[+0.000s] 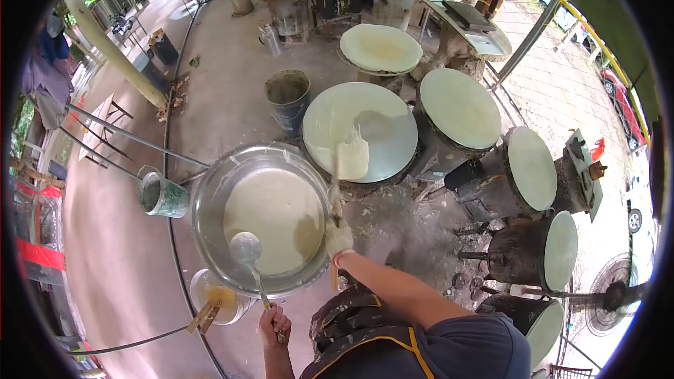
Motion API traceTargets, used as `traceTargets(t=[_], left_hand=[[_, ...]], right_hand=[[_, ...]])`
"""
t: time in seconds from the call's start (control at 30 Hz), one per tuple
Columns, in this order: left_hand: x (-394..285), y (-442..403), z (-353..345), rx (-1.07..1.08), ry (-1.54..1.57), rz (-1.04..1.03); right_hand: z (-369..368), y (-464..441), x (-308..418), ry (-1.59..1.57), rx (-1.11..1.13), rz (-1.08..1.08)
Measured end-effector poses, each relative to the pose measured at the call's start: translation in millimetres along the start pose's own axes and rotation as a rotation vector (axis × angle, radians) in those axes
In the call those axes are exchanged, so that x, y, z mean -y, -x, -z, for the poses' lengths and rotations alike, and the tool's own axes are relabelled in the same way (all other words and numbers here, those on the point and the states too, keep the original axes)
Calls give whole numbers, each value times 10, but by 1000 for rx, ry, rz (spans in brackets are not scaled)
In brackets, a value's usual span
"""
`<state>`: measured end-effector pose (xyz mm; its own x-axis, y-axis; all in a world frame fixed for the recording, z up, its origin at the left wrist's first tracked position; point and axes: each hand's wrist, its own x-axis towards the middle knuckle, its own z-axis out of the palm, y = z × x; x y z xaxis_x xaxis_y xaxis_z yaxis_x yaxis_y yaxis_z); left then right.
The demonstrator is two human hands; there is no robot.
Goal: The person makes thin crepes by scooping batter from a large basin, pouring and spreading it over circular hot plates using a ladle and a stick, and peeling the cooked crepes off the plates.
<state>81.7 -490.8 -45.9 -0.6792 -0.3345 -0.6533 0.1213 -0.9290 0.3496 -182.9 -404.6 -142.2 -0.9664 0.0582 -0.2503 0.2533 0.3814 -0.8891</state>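
Observation:
My left hand (274, 326) is closed around the handle of a ladle (246, 247), whose round bowl, coated pale, is over the batter (272, 217) in a wide metal basin (203, 200). In a pale glove, my right hand (339, 238) grips the handle of a flat paddle (352, 159). The paddle's pale, batter-coated blade lies over the near part of a large round griddle (397, 130). Pale batter covers the griddle's left side, while its right side looks greyer and smoother. Whether the blade touches the surface, I cannot tell.
Several drum stoves with pale round tops, such as one griddle (460, 109), curve along the right. A dark bucket (288, 98) stands beyond the basin. Left are a green bucket (163, 195) and a tub (223, 302) with yellowish liquid. A fan (616, 293) stands far right.

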Motion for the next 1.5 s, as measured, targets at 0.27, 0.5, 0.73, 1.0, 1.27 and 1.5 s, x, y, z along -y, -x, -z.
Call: traceTargets(t=[0.27,0.5,0.73,1.0,1.27,1.5], left_hand=[[8,44,-113,153,57,17],[182,53,-323,169,11,21],[614,5,-616,130,62,-12],[1467,-165,-1341,224,133,-41],[2136,-261,-2006,234,137,-25],[2169,-392,-2172,222,115,-9]], right_hand=[[131,-601,-432,-27,7,-175],[619,-807,-804,61,155,-50],[1273,-905,-825,332,491,72],[2033,-2009,-833,477,405,259],[2502,-2639,-521,416,499,264],[3068,-2180,-920,444,794,273]])
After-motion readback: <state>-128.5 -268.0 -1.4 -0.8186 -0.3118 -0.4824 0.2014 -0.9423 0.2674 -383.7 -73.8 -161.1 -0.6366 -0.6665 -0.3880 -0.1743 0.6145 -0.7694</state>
